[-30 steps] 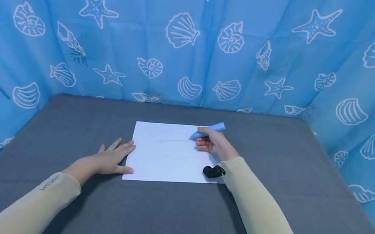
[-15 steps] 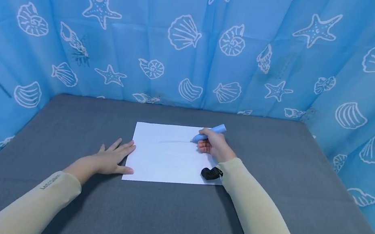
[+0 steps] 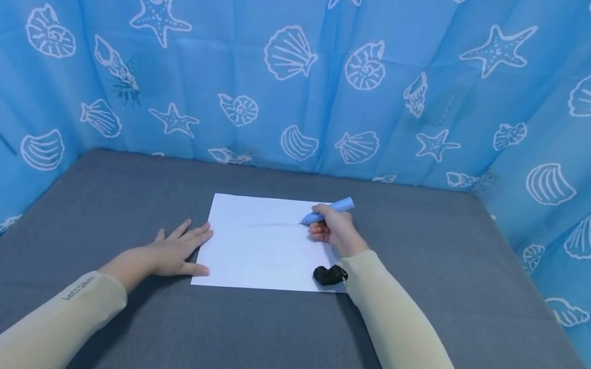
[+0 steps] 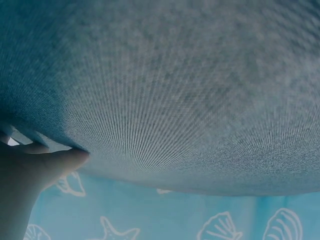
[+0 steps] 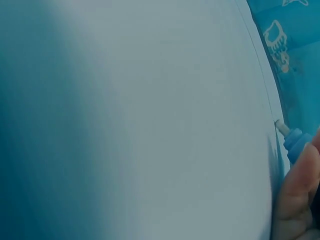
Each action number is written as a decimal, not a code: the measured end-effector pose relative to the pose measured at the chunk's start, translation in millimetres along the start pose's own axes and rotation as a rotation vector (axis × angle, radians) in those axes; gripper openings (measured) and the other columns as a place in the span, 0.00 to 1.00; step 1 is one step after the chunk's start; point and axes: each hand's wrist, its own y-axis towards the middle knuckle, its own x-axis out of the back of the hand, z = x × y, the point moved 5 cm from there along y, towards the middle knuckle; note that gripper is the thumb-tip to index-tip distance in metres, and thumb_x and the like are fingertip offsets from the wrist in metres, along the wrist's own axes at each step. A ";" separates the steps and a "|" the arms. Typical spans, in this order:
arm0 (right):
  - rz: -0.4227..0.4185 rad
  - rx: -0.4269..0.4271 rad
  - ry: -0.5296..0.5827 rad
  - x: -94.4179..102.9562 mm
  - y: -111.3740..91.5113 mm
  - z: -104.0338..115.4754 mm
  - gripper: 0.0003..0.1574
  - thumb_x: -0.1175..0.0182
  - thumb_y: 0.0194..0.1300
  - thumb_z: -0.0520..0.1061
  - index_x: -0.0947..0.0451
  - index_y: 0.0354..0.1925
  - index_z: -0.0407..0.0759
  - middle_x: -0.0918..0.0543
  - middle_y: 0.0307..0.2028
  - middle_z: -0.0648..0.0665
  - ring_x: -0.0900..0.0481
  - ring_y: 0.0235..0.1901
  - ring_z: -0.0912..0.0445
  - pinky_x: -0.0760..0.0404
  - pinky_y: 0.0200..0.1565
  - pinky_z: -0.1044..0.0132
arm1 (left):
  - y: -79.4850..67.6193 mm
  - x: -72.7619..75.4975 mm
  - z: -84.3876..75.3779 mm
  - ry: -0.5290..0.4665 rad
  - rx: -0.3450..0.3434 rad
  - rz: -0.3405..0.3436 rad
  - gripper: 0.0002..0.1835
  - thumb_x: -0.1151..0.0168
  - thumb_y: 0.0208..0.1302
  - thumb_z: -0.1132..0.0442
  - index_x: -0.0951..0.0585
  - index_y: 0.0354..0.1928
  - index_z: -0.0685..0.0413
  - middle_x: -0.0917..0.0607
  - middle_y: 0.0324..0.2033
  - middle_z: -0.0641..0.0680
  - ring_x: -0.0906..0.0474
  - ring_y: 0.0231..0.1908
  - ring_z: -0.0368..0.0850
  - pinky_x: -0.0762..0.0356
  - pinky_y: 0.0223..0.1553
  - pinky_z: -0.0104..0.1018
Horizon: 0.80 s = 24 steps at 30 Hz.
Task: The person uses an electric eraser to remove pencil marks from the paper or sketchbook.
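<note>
A white sheet of paper [image 3: 261, 256] lies on the grey cloth. On its left edge rests my left hand [image 3: 174, 255], flat with fingers spread. My right hand [image 3: 340, 230] pinches a thick blue pen [image 3: 343, 204] near the front, over the paper's upper right part. The pen slants, its tip down at the paper beside the end of a thin, faint line [image 3: 271, 226]. In the right wrist view, the pale tip and ribbed blue collar of the pen [image 5: 296, 140] show near the fingers [image 5: 300, 175]. The left thumb [image 4: 65, 162] shows at the side of the left wrist view.
Grey cloth [image 3: 246, 351] covers the table around the paper. A blue curtain [image 3: 211, 23] with white shells and starfish stands behind and at both sides. A black device [image 3: 329, 275] at the right wrist hangs over the paper's lower right part.
My right hand has shifted slightly toward me with the pen, and its wrist is a little lower and further left. The left hand has stayed in place on the paper.
</note>
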 end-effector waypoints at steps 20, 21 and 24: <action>0.023 0.007 0.004 -0.7 1.6 -0.8 0.14 0.39 0.66 0.45 0.23 0.36 0.32 0.23 0.15 0.45 0.27 0.12 0.60 0.23 0.19 0.70 | 7.5 -7.7 12.0 0.024 0.018 -0.006 0.56 0.44 0.58 0.28 0.50 0.76 0.55 0.55 0.76 0.58 0.70 0.72 0.68 0.73 0.59 0.77; 0.018 0.005 0.010 -0.5 1.6 -1.0 0.14 0.39 0.66 0.45 0.23 0.36 0.33 0.23 0.15 0.45 0.26 0.12 0.59 0.22 0.20 0.70 | 7.9 -8.3 12.6 0.025 0.017 -0.010 0.56 0.44 0.57 0.28 0.50 0.76 0.55 0.54 0.76 0.58 0.70 0.72 0.68 0.73 0.59 0.77; 0.022 0.007 0.005 -0.6 1.4 -1.0 0.14 0.39 0.66 0.45 0.23 0.36 0.33 0.23 0.15 0.45 0.26 0.12 0.59 0.22 0.20 0.70 | 9.2 -9.7 14.4 0.021 0.015 -0.019 0.56 0.44 0.57 0.28 0.49 0.76 0.56 0.54 0.76 0.59 0.69 0.72 0.68 0.73 0.58 0.77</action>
